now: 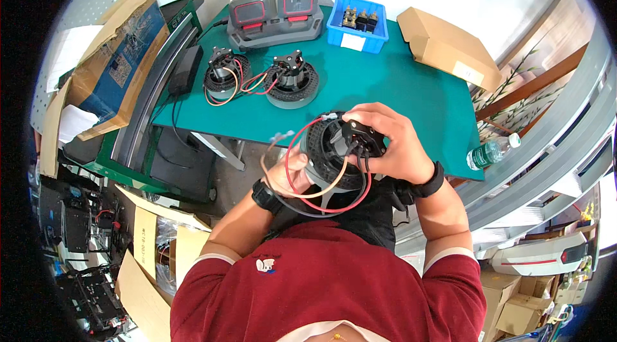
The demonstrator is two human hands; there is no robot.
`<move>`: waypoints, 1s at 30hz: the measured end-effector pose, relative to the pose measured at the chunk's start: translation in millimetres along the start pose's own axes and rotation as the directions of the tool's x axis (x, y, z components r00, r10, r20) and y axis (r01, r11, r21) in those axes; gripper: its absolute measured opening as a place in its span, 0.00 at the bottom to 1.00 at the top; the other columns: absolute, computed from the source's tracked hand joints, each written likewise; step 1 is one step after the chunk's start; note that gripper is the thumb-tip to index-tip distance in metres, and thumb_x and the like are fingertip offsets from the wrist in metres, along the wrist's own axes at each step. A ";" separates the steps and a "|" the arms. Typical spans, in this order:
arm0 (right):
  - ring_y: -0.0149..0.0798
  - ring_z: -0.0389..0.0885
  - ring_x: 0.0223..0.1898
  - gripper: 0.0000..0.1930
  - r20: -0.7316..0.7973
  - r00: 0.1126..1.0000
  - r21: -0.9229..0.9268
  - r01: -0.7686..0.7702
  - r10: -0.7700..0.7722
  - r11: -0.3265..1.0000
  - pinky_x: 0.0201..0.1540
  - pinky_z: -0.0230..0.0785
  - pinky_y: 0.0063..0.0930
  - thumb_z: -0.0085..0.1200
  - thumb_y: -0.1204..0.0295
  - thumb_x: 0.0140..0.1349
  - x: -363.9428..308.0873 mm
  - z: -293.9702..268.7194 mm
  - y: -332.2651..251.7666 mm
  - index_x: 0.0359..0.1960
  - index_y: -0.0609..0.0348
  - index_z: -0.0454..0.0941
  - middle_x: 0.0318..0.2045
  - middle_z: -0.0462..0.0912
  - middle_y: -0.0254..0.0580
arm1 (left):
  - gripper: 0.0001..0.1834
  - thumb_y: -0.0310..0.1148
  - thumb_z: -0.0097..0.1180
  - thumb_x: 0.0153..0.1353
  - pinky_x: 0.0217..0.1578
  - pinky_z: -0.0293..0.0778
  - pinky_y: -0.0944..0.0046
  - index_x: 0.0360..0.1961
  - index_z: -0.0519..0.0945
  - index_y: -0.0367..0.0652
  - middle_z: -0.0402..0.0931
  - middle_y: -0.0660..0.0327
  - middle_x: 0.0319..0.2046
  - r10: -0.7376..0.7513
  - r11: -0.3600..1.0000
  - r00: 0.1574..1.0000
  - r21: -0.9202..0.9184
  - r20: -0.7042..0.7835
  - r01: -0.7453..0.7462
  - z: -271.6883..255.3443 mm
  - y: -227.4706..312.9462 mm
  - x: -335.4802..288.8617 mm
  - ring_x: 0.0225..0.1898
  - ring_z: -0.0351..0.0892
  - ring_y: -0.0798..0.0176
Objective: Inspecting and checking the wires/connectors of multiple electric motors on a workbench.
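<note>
Between my two hands, near the table's front edge, is a hub motor (318,149), round with a black textured face, a grey rim and a black bracket. My left hand (292,171) grips its lower left side, fingers partly hidden behind it. Thumb and fingers of my right hand (392,139) close round the black bracket (362,137) on the motor's face. Red, tan and black wires (289,181) loop from the bracket over my left hand, with pale connectors on their loose ends. Two similar motors, a left one (222,88) and a right one (294,92), sit farther back.
A green-topped table (398,78) holds a grey double charger (275,20), a blue bin (357,46) of small black and brass parts, and a cardboard box (450,46). A plastic bottle (491,153) lies at the right edge. Left stand a tool cabinet (144,143) and an open carton (119,78).
</note>
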State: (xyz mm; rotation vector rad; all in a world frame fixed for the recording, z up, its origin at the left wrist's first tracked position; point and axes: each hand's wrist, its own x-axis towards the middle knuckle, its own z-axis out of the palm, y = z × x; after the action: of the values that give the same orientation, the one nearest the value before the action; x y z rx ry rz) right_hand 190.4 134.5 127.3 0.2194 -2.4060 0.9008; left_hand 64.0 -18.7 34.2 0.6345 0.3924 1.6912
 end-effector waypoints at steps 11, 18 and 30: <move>0.48 0.72 0.44 0.35 0.112 0.992 -0.268 0.087 -0.058 0.960 0.43 0.70 0.37 0.63 0.77 0.26 -11.3 0.3 -23.5 0.47 0.52 0.71 0.44 0.72 0.43 | 0.39 0.35 0.56 0.46 0.37 0.74 0.71 0.59 0.55 0.40 0.71 0.61 0.43 0.043 0.961 0.991 0.275 -0.128 -0.006 23.2 -4.3 -3.8 0.41 0.75 0.67; 0.52 0.60 0.58 0.51 -0.172 0.981 -0.214 -0.126 0.089 0.969 0.57 0.57 0.40 0.71 0.72 0.28 -41.6 13.7 -10.8 0.59 0.58 0.55 0.56 0.60 0.52 | 0.39 0.33 0.56 0.48 0.53 0.63 0.60 0.60 0.53 0.34 0.64 0.54 0.54 0.212 0.924 0.977 0.324 0.005 -0.202 22.2 -5.3 -1.2 0.55 0.65 0.61; 0.44 0.69 0.54 0.53 -0.223 0.841 0.314 -0.417 0.493 0.853 0.56 0.59 0.30 0.64 0.77 0.35 -89.0 65.4 19.2 0.64 0.61 0.42 0.53 0.68 0.55 | 0.39 0.29 0.58 0.44 0.56 0.60 0.59 0.59 0.56 0.34 0.66 0.52 0.52 0.161 0.929 0.987 0.341 -0.024 -0.143 11.3 -11.0 -5.8 0.55 0.65 0.58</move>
State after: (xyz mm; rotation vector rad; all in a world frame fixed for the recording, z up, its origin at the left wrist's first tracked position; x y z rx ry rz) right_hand 229.1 103.3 26.9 -0.4000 -2.0832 1.3551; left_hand 80.2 -23.0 35.6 0.8928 0.6964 1.8066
